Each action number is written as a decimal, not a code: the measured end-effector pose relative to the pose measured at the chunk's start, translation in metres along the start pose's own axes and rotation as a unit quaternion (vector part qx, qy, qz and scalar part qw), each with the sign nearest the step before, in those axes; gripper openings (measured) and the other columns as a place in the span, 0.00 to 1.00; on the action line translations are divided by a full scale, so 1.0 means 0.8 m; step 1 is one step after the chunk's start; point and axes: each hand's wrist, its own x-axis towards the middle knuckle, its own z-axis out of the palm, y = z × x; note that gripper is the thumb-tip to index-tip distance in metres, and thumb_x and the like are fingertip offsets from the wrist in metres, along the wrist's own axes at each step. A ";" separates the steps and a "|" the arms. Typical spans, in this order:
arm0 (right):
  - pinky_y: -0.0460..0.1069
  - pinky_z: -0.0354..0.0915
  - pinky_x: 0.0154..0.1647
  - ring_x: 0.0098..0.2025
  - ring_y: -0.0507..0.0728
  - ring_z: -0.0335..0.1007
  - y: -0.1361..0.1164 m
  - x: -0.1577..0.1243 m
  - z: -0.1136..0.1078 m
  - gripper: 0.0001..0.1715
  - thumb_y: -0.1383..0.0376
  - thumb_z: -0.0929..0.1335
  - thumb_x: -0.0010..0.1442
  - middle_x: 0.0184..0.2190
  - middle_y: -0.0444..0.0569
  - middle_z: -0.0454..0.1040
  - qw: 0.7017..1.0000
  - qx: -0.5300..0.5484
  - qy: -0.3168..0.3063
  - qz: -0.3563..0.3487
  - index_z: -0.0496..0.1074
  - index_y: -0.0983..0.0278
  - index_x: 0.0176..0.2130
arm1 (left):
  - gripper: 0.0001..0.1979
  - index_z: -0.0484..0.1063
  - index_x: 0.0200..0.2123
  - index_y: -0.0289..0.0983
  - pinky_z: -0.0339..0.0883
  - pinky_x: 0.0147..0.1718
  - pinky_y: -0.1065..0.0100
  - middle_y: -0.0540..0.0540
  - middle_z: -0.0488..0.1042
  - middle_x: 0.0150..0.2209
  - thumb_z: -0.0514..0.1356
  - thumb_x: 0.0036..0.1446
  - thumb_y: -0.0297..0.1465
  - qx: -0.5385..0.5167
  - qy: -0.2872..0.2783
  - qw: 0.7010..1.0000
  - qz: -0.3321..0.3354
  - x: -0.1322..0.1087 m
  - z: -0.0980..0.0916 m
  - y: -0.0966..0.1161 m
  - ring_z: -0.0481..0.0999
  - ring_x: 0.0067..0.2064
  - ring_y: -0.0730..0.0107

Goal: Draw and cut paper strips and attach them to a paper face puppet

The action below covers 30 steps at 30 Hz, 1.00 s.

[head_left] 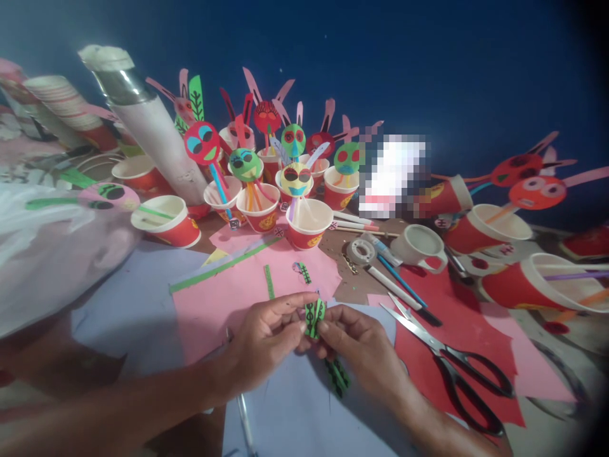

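Left fingers, right fingers, green paper pinched between

Dark blue wall at back. White flask with metal neck, tilted, back left; stacked paper cups farther left. Crumpled whitish plastic bag along left edge. White mug right of centre, tape roll near its left.

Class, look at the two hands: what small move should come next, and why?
Perhaps ease apart the two patterned faces of the green paper. The left hand and right hand both pinch it, and the faces stand close at an angle; whether it is one folded piece or two, I cannot tell.
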 end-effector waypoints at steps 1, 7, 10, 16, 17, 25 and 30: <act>0.44 0.59 0.23 0.21 0.49 0.67 -0.001 0.000 0.001 0.18 0.54 0.72 0.48 0.21 0.48 0.75 1.000 0.004 -0.002 0.001 0.69 0.67 0.27 | 0.20 0.67 0.51 0.30 0.65 0.28 0.72 0.51 0.68 0.26 0.56 0.54 0.26 0.004 0.000 1.000 0.002 0.000 0.000 0.000 0.71 0.27 0.75; 0.44 0.59 0.23 0.21 0.49 0.66 -0.002 -0.001 0.001 0.18 0.55 0.71 0.50 0.22 0.49 0.75 0.999 -0.030 -0.017 -0.002 0.69 0.67 0.25 | 0.19 0.67 0.51 0.29 0.64 0.29 0.72 0.51 0.68 0.24 0.55 0.54 0.25 0.008 -0.018 1.000 0.011 0.000 0.000 0.000 0.69 0.27 0.76; 0.45 0.58 0.23 0.21 0.50 0.65 0.000 -0.002 0.000 0.19 0.54 0.71 0.51 0.20 0.47 0.73 0.999 -0.049 -0.010 -0.002 0.67 0.66 0.24 | 0.19 0.67 0.51 0.30 0.64 0.29 0.72 0.51 0.69 0.25 0.55 0.55 0.25 -0.009 -0.026 0.999 0.016 -0.001 0.000 -0.002 0.69 0.27 0.76; 0.45 0.57 0.24 0.22 0.50 0.63 0.001 -0.002 -0.001 0.18 0.55 0.69 0.53 0.18 0.44 0.70 0.998 -0.056 -0.005 -0.032 0.65 0.65 0.22 | 0.18 0.64 0.52 0.34 0.64 0.29 0.70 0.51 0.69 0.26 0.54 0.58 0.29 -0.047 -0.023 0.998 0.020 0.001 -0.002 -0.005 0.69 0.26 0.75; 0.45 0.56 0.23 0.22 0.49 0.62 0.000 -0.002 -0.001 0.18 0.55 0.69 0.53 0.18 0.44 0.68 0.997 -0.064 0.004 -0.036 0.65 0.65 0.22 | 0.19 0.63 0.52 0.35 0.64 0.28 0.70 0.51 0.69 0.27 0.55 0.57 0.30 -0.050 -0.016 0.999 0.015 0.002 -0.003 -0.004 0.69 0.26 0.76; 0.44 0.54 0.21 0.19 0.48 0.57 -0.010 -0.007 0.004 0.17 0.56 0.69 0.50 0.15 0.42 0.65 0.992 -0.114 0.042 -0.043 0.66 0.65 0.20 | 0.13 0.65 0.29 0.34 0.60 0.20 0.74 0.53 0.67 0.22 0.61 0.49 0.37 0.007 -0.037 0.998 -0.049 0.005 -0.002 0.001 0.68 0.19 0.78; 0.44 0.54 0.21 0.20 0.48 0.57 -0.006 -0.007 0.000 0.17 0.56 0.68 0.51 0.16 0.41 0.64 0.992 -0.110 0.035 -0.051 0.67 0.66 0.21 | 0.12 0.65 0.25 0.34 0.56 0.18 0.76 0.54 0.65 0.16 0.60 0.50 0.37 0.031 -0.039 0.997 -0.065 0.007 -0.002 0.002 0.67 0.17 0.78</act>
